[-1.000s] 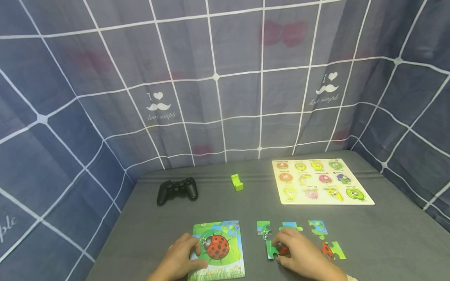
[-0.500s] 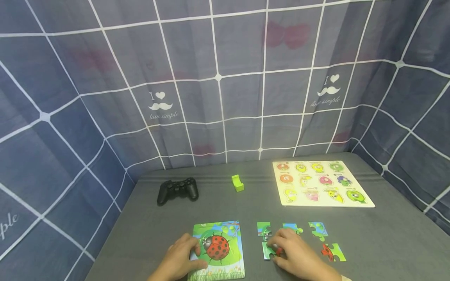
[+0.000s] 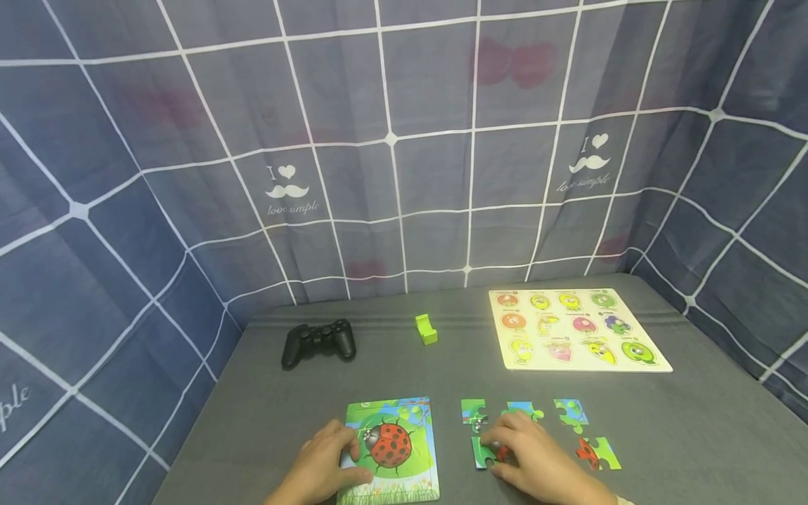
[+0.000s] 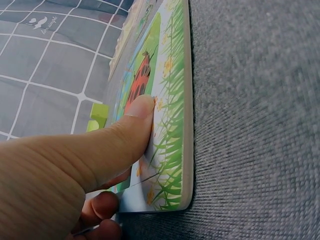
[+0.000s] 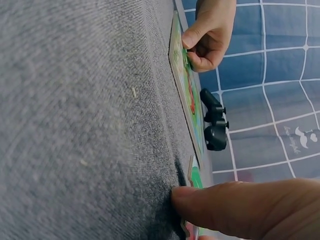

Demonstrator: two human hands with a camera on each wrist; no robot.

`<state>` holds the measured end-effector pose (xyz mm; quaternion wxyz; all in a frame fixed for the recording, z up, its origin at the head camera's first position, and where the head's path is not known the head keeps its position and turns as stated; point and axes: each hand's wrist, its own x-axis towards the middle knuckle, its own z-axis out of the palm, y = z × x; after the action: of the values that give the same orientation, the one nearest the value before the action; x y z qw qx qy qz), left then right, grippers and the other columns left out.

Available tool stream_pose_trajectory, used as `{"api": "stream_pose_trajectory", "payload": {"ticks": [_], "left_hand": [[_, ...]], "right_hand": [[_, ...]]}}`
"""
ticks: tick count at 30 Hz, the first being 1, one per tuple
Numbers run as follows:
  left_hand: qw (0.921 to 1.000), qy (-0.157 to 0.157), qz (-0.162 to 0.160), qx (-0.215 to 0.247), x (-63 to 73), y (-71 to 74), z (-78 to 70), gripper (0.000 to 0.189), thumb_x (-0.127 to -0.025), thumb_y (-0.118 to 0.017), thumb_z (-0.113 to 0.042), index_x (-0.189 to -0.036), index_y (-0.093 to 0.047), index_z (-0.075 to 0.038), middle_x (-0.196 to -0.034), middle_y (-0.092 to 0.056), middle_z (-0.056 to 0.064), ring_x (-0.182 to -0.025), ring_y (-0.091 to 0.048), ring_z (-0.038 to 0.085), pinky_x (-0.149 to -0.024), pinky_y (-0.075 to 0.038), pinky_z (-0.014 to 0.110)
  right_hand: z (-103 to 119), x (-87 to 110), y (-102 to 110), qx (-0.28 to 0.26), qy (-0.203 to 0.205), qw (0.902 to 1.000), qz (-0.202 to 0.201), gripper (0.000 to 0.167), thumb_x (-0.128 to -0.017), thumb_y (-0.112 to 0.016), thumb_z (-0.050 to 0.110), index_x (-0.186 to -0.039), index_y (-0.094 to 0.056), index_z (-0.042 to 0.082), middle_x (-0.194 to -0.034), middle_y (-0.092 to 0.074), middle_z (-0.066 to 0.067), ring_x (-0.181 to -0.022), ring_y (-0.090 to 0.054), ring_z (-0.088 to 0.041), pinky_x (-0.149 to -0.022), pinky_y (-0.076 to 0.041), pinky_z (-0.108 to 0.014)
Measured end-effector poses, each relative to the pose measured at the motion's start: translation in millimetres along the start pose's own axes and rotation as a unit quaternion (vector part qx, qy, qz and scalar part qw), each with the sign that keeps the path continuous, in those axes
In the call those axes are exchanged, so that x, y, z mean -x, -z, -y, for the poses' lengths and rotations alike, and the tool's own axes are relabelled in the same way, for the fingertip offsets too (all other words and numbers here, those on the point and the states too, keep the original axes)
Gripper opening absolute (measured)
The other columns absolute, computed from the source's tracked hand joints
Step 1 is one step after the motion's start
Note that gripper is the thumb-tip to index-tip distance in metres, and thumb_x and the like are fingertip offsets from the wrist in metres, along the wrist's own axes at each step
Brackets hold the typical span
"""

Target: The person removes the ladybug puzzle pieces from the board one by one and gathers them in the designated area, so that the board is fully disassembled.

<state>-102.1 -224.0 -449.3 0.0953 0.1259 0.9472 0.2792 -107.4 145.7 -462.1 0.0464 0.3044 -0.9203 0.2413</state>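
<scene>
A ladybug jigsaw board (image 3: pixel 394 473) lies at the front middle in the head view. My left hand (image 3: pixel 320 459) holds its left side; the left wrist view has the thumb (image 4: pixel 132 122) on top and other fingers bent at the edge. To the right, my right hand (image 3: pixel 533 449) pinches a puzzle piece with red on it (image 3: pixel 503 453), mostly hidden under the fingers. Against it lies a green piece (image 3: pixel 481 454); I cannot tell whether the two are joined. Loose pieces sit around: a green one (image 3: pixel 473 412), a blue-green one (image 3: pixel 524 407), a leafy one (image 3: pixel 571 412) and a red-green one (image 3: pixel 598 454).
A black game controller (image 3: pixel 318 342) lies at the back left of the grey cloth surface (image 3: pixel 252 414). Behind the board stands a small lime-green block (image 3: pixel 426 330). A fruit picture board (image 3: pixel 499 337) lies at the back right. A checked curtain (image 3: pixel 429 175) encloses the back and sides.
My right hand has shifted slightly left, and the green piece beside it has slid left too. Over the last half second hardly anything has moved. The left hand keeps its place on the board.
</scene>
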Motion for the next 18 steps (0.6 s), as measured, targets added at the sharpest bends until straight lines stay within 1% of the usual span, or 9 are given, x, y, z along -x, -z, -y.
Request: {"api": "stream_pose_trajectory", "payload": {"ticks": [4, 13, 18], "left_hand": [[1.0000, 0.000, 0.000, -0.003, -0.4, 0.0, -0.4, 0.040, -0.072, -0.082, -0.048, -0.080, -0.053, -0.021, -0.087, -0.045, -0.003, -0.072, -0.037, 0.008, -0.066, -0.030, 0.035], [1.0000, 0.002, 0.001, -0.006, 0.0, 0.1, -0.3, 0.041, -0.072, -0.082, -0.050, -0.080, -0.054, -0.021, -0.086, -0.045, -0.003, -0.072, -0.037, 0.009, -0.064, -0.030, 0.033], [1.0000, 0.000, 0.000, -0.010, -0.4, -0.4, 0.0, 0.041, -0.072, -0.081, -0.051, -0.080, -0.053, -0.022, -0.086, -0.045, -0.003, -0.071, -0.036, 0.009, -0.064, -0.030, 0.032]], "right_hand": [[-0.7, 0.8, -0.7, -0.004, 0.001, 1.0000, -0.004, 0.030, -0.079, -0.081, 0.028, -0.106, -0.069, 0.028, -0.098, -0.054, 0.020, -0.093, -0.044, -0.001, -0.073, -0.043, -0.025], [-0.8, 0.6, -1.3, -0.001, 0.010, 0.9999, -0.010, 0.030, -0.079, -0.080, 0.031, -0.106, -0.068, 0.030, -0.101, -0.055, 0.020, -0.096, -0.047, -0.003, -0.076, -0.046, -0.028], [-0.2, 1.7, 1.2, 0.009, 0.001, 0.9999, -0.011, 0.030, -0.080, -0.080, 0.035, -0.107, -0.067, 0.034, -0.106, -0.058, 0.021, -0.102, -0.054, -0.010, -0.081, -0.050, -0.035]]}}
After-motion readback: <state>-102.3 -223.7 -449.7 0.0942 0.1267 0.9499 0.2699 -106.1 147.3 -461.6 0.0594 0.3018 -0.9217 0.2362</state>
